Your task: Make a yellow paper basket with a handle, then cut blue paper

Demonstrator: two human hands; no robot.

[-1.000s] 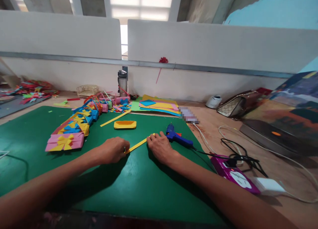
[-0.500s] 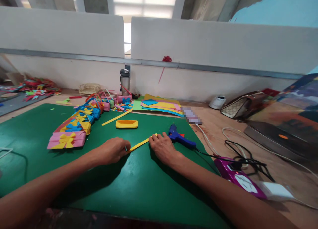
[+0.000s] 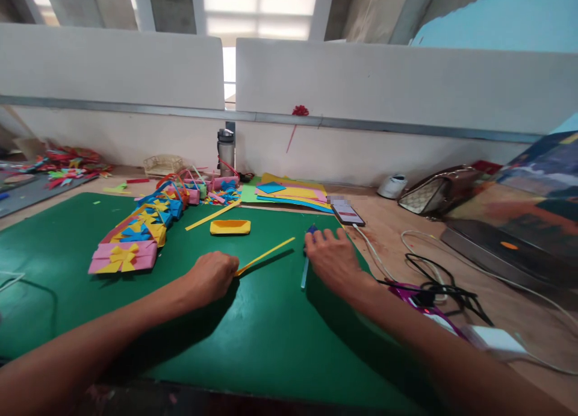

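Observation:
My left hand (image 3: 213, 275) is closed on one end of a narrow yellow paper strip (image 3: 266, 256). The strip's free end slants up to the right, a little above the green mat (image 3: 253, 332). Over to the right, my right hand (image 3: 335, 259) has its fingers curled around a blue hot glue gun (image 3: 311, 230), most of which the hand covers. A clear glue stick (image 3: 304, 276) pokes out below it. Beyond the left hand sits a small folded yellow paper tray (image 3: 230, 227), and behind that lies another yellow strip (image 3: 212, 215).
Left on the mat stands a row of paper baskets, a pink one with a yellow bow (image 3: 123, 257) nearest. Coloured paper sheets (image 3: 293, 192) and a bottle (image 3: 226, 154) are at the back. To the right are a phone (image 3: 347, 212), cables and a purple power strip (image 3: 401, 292).
My right hand has let go of the yellow strip, moved right and taken hold of the glue gun, which has turned. The left hand still holds the strip, its far end now raised.

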